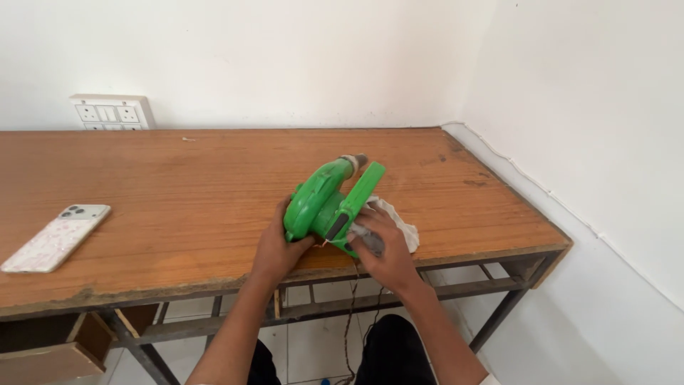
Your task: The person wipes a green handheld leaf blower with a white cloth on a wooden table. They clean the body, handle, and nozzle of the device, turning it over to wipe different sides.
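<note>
Near the front edge of the wooden table [178, 192], right of centre, sits a green handheld blower [331, 203], lying on its side with the nozzle end pointing away toward the wall. Left hand [274, 249] is clamped on the rounded motor housing from the near-left side, steadying it. Right hand [381, 249] is closed around a wad of white-grey cloth [395, 224] and pressing it against the blower's right side, near the handle; part of the cloth spills onto the tabletop just beside the tool. Hands are apart, one on each side of the body. Thin cord [350, 314] hangs off the table edge between the person's knees; can't tell if it's plugged in. Read: wiping step is in hand, right flank being cleaned, likely mid-way since only that side is being touched. Next move, as I judge it, needs the left hand to rotate or flip the housing so an unwiped face comes up, with the cloth re-bunched to a clean patch. Well off to the left lies a phone [57, 237], face down in a patterned case; a white switch panel [112, 112] is on the wall behind.
</note>
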